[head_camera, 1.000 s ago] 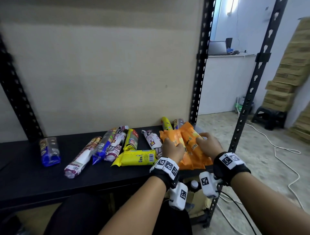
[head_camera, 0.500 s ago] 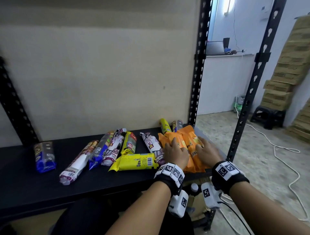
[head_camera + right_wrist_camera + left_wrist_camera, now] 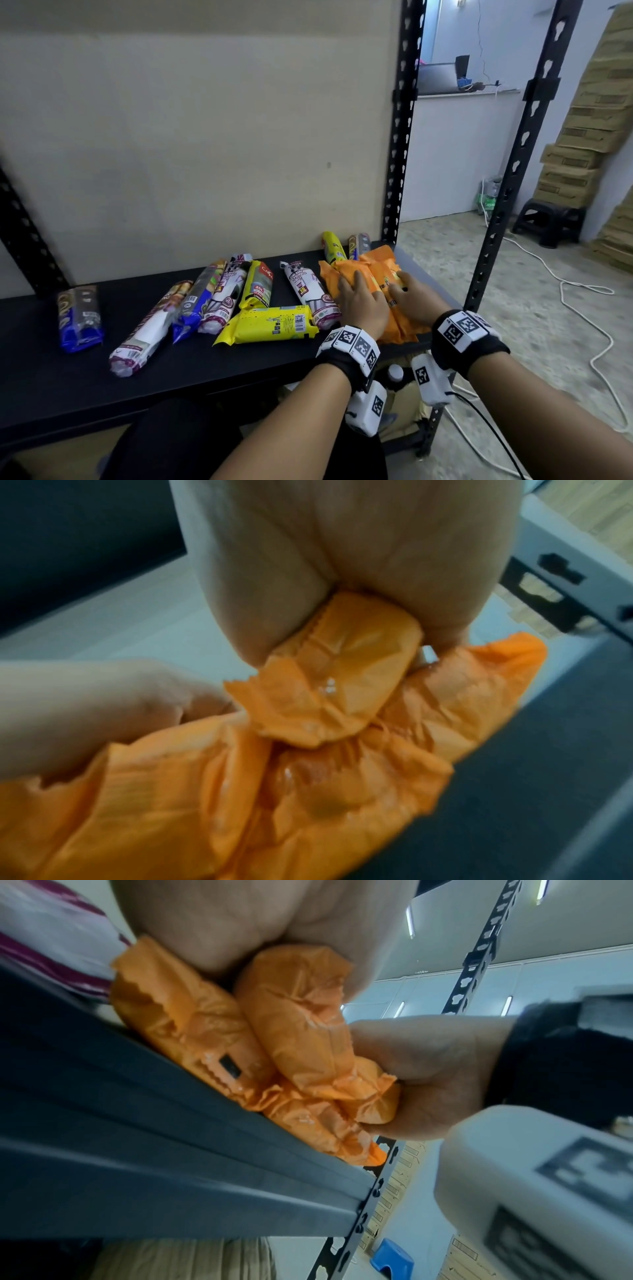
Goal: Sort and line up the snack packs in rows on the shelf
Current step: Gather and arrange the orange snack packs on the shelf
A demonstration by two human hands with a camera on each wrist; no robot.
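Several orange snack packs (image 3: 376, 270) lie bunched at the right end of the black shelf (image 3: 171, 377), their near ends over its front edge. My left hand (image 3: 359, 298) presses flat on the left packs with straight, spread fingers. My right hand (image 3: 409, 301) lies on the right packs, fingers curved over them; in the left wrist view its thumb (image 3: 394, 1123) curls round their near ends. The crumpled orange packs (image 3: 301, 1031) sit under my left palm, and one orange pack end (image 3: 342, 669) is wedged under my right palm.
Left of the hands lie a yellow pack (image 3: 270, 323) crosswise, a white drawstring-bag roll (image 3: 308, 291), several mixed rolls (image 3: 219, 294) and a blue pack (image 3: 78, 318) at far left. A yellow roll (image 3: 332, 246) sits at the back. Black uprights (image 3: 397, 137) (image 3: 520, 154) frame the right end.
Both hands have slid slightly farther onto the orange packs. My left fingers have gone from curled to flat and spread. The other packs have not moved.
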